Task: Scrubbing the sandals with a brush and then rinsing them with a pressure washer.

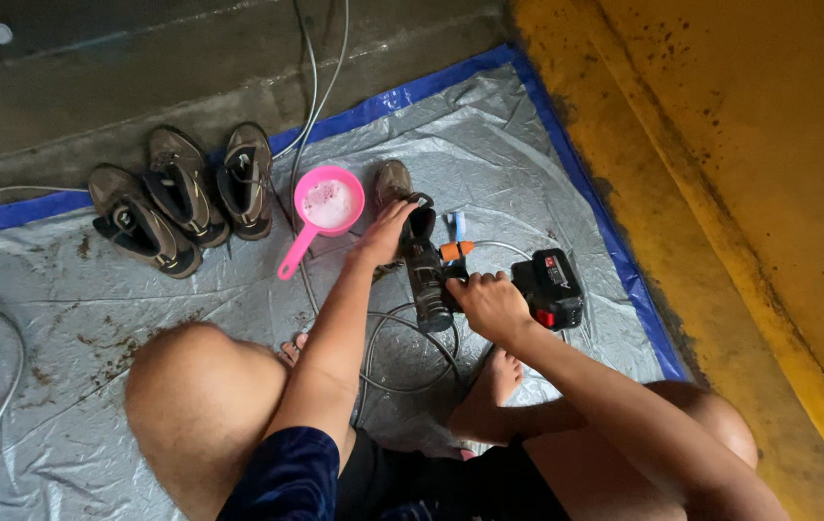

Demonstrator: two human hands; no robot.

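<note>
I squat on a grey tarp (94, 318). My left hand (383, 234) grips the collar of a brown boot (394, 185) standing on the tarp. My right hand (491, 304) is closed on the handle of a black cordless spray gun (431, 280), whose nozzle end points down near the boot. An orange hose fitting (454, 250) sits on the gun, and its black and red battery pack (552, 287) juts right. A pink ladle (323, 214) with foamy water lies just left of my left hand.
Three more brown boots (180, 193) lie at the tarp's back left. Hoses and cables (402, 357) loop under my legs and run to the back. A yellow painted wall (749, 193) rises on the right. Mud specks dot the tarp.
</note>
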